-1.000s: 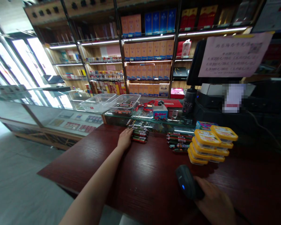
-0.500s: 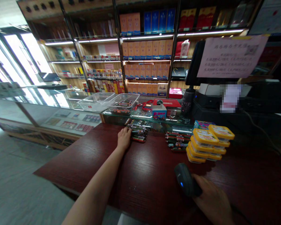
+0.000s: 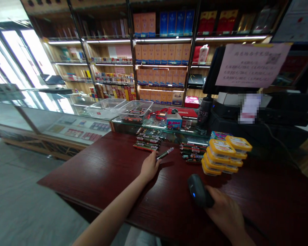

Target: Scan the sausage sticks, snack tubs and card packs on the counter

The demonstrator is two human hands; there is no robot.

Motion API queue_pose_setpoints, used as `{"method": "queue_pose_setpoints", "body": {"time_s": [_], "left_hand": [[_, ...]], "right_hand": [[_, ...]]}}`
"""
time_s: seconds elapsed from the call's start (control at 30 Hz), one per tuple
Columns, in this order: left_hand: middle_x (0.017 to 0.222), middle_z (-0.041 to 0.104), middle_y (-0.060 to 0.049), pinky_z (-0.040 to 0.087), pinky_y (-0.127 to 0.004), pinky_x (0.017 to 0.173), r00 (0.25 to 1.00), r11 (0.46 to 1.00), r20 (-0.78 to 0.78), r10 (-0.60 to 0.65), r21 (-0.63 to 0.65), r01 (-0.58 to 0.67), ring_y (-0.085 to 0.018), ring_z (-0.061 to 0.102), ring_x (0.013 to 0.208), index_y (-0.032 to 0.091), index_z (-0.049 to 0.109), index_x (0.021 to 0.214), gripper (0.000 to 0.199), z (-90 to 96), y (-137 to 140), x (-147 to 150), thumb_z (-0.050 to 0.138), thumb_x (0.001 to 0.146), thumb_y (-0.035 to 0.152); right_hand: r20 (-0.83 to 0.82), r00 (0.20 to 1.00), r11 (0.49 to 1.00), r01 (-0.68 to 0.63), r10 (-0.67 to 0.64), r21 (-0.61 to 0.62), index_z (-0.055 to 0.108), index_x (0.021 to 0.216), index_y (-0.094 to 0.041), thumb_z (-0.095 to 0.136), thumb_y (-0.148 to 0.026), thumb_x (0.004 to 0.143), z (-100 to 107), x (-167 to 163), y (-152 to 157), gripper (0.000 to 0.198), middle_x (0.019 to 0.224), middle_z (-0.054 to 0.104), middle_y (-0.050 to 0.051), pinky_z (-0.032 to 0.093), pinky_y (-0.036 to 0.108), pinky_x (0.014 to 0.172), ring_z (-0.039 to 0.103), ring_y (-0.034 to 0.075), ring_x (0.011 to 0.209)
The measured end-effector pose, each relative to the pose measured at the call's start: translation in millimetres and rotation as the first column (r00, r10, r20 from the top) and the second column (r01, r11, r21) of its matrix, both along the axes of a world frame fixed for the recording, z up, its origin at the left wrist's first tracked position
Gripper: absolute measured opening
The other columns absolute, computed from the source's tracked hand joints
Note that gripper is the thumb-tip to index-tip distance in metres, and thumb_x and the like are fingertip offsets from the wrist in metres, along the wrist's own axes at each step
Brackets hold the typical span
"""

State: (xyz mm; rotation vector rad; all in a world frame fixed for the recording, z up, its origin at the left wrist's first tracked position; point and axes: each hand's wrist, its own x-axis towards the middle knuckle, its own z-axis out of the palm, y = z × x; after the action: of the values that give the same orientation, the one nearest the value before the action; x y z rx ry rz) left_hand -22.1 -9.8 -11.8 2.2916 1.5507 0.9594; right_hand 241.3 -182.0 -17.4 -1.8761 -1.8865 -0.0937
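1. Gripping the scanner [image 3: 198, 194] is your right hand [image 3: 226, 215], fingers wrapped round the handle low and close to you, with its blue light on and its head aimed out across the red wooden counter [image 3: 100, 174].
2. Your left hand [image 3: 149, 166] is a bit further out, pinching one pen [image 3: 165, 153] by its near end. The pen is lifted clear of the counter, tip pointing away to the right.
3. Looks to me like you're at the scan-it step: pen picked, not yet under the scanner. Next move calls for bringing the pen's barcode and the scanner head face to face; I can't tell where the code sits.
4. Beyond that hand are the pen stack [image 3: 146, 140] on the left and a second pen pile [image 3: 192, 152] just beside the yellow-lidded tubs [image 3: 227, 155].
5. Furthest back, clear trays [image 3: 118, 109] rest on the glass case.
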Motion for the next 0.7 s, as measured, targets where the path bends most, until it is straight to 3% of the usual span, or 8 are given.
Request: {"method": "queue_pose_setpoints", "body": {"time_s": [0.17, 0.33, 0.5, 0.7], "left_hand": [[0.102, 0.062, -0.008, 0.045, -0.035, 0.086, 1.000, 0.999, -0.022, 0.009, 0.036, -0.008, -0.021, 0.059, 0.096, 0.019, 0.052, 0.107, 0.021, -0.5, -8, 3, 0.051, 0.086, 0.024], [0.100, 0.060, -0.005, 0.043, -0.031, 0.086, 0.995, 0.999, -0.096, 0.035, 0.045, -0.031, -0.019, 0.057, 0.096, 0.021, 0.054, 0.103, 0.017, 4.5, -14, 4, 0.050, 0.087, 0.023], [0.101, 0.060, -0.006, 0.043, -0.031, 0.085, 0.993, 0.999, -0.108, 0.045, 0.032, -0.041, -0.019, 0.057, 0.094, 0.020, 0.054, 0.102, 0.016, 8.7, -17, 5, 0.050, 0.087, 0.023], [0.098, 0.059, -0.004, 0.043, -0.030, 0.085, 0.998, 0.999, -0.060, 0.028, 0.031, -0.026, -0.018, 0.057, 0.094, 0.020, 0.054, 0.099, 0.013, 8.7, -18, 5, 0.050, 0.087, 0.022]], "right_hand": [[-0.278, 0.960, 0.997, 0.002, -0.022, -0.072, 0.062, 0.103, -0.028, 0.054, -0.026, 0.074, 17, -10, -2, 0.030, 0.089, 0.072, 0.001, 0.046, 0.031, 0.069, 0.067, 0.022, 0.080], [-0.629, 0.776, 0.998, -0.061, 0.047, -0.001, 0.066, 0.094, -0.022, 0.063, -0.043, 0.069, 38, -25, -4, 0.033, 0.092, 0.073, 0.005, 0.050, 0.032, 0.076, 0.067, 0.023, 0.085], [-0.671, 0.739, 0.995, -0.100, 0.065, -0.013, 0.067, 0.095, -0.020, 0.065, -0.040, 0.068, 54, -35, -6, 0.034, 0.093, 0.073, 0.007, 0.050, 0.035, 0.078, 0.066, 0.025, 0.086], [-0.667, 0.742, 0.996, -0.085, 0.062, -0.002, 0.068, 0.093, -0.020, 0.064, -0.040, 0.069, 52, -36, -6, 0.032, 0.092, 0.073, 0.007, 0.051, 0.036, 0.078, 0.067, 0.025, 0.085]]}}
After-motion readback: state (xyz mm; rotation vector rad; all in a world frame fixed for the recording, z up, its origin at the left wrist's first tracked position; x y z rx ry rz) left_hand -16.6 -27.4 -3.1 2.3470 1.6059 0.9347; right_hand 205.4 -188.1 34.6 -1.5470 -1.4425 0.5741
